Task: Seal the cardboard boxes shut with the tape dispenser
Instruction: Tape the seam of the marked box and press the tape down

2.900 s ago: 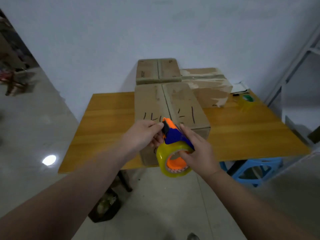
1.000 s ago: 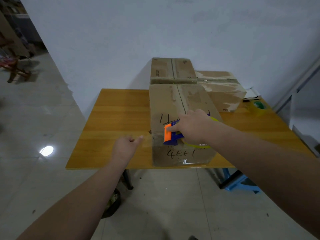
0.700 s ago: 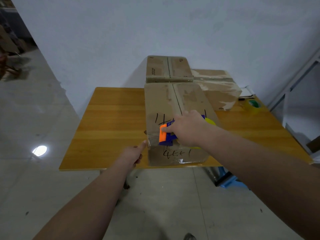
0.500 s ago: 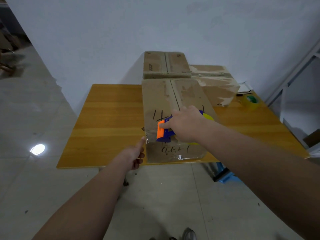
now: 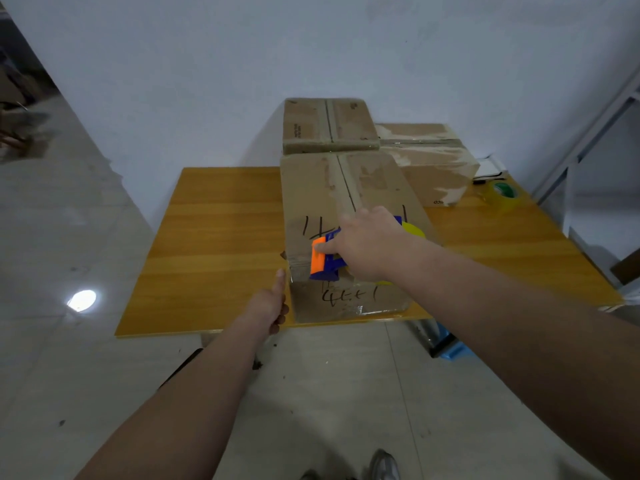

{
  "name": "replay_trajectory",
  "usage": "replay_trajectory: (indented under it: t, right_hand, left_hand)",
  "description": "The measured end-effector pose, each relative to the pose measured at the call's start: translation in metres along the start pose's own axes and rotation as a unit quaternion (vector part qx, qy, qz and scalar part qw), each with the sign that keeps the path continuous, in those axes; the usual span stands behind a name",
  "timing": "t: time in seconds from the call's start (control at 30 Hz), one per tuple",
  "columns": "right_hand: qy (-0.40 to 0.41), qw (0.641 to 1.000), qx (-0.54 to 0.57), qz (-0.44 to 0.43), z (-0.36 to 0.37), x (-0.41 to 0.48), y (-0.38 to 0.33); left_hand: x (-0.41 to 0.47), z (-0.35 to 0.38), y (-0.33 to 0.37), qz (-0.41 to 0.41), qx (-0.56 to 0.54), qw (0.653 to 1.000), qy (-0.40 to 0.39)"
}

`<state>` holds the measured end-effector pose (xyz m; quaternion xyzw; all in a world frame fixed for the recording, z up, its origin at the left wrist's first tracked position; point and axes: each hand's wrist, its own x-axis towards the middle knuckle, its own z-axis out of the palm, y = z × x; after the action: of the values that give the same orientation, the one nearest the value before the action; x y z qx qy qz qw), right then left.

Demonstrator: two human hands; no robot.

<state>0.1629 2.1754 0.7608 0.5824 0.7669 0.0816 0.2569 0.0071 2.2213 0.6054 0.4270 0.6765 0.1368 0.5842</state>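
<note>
Your left hand [image 5: 272, 303] has moved in to the box [image 5: 346, 188] corner, thumb pressing and other fingers curled, bracing it while your right hand [image 5: 363, 244] grips the dispenser [image 5: 325, 259] on its top.

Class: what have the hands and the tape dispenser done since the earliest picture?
The left hand let go of the orange-and-blue tape dispenser and moved to the near cardboard box's left corner, thumb touching. The right hand carried the dispenser onto the box top. Box and wooden table stayed put.
</note>
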Motion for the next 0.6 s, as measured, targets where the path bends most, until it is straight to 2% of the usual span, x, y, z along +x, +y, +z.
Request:
replay_trajectory:
  t: [0.07,0.13,0.37,0.47,0.53,0.6]
  right_hand:
    - [0.002,1.0,0.0,-0.001,0.001,0.0,0.001]
    - [0.003,1.0,0.001,-0.002,0.001,0.001,0.001]
    - [-0.004,1.0,0.006,-0.003,0.001,0.003,0.002]
    - [0.0,1.0,0.004,-0.004,0.001,0.003,0.002]
    - [0.003,1.0,0.002,-0.007,0.002,0.003,0.003]
    - [0.004,1.0,0.004,-0.009,0.002,0.003,0.003]
  left_hand:
    - [-0.001,0.002,-0.009,0.0,-0.081,0.996,-0.032]
    - [-0.001,-0.002,-0.011,0.001,-0.115,0.992,-0.052]
    - [-0.004,-0.006,0.001,-0.056,-0.06,0.992,-0.098]
    - [-0.007,-0.009,0.009,-0.072,0.021,0.993,-0.092]
    - [-0.011,-0.017,0.012,-0.098,0.137,0.982,-0.083]
    - [-0.007,-0.024,0.007,-0.062,0.263,0.963,-0.016]
